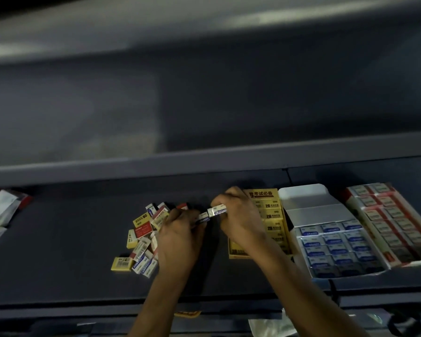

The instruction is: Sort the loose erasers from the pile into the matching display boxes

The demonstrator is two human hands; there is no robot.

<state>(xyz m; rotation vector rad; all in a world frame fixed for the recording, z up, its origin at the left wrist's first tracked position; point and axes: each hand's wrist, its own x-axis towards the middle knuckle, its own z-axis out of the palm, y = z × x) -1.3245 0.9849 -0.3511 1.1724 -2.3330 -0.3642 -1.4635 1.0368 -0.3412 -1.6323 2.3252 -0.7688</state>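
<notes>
Blue-and-white eraser (218,210): pinched in my right hand's (238,220) grip, fingertips curled round it, held just above the shelf (58,239).
Second eraser (203,218): blue-sleeved too, as far as I can tell. My left hand (180,235) holds it in curled fingers, end to end with the first, touching or nearly so.
Loose stock: the pile (144,239) of yellow, red and blue sleeves lies mixed on the shelf, just left of my left hand, with plenty left in it.
Display boxes: the yellow box (260,193) sits partly behind my right hand. The blue box (311,203) is just beside it to the right with its flap up, and the red box (388,257) is furthest right.
Step in hand: I judge that I am pairing up matching blue erasers taken from the pile, with neither yet placed.
Next move: I need to carry both across the yellow box to the blue box, find a gap among its rows, and lay them flat with the sleeves lined up.
Progress: partway, by my reckoning. The boxes look well filled, but the pile is far from gone.
</notes>
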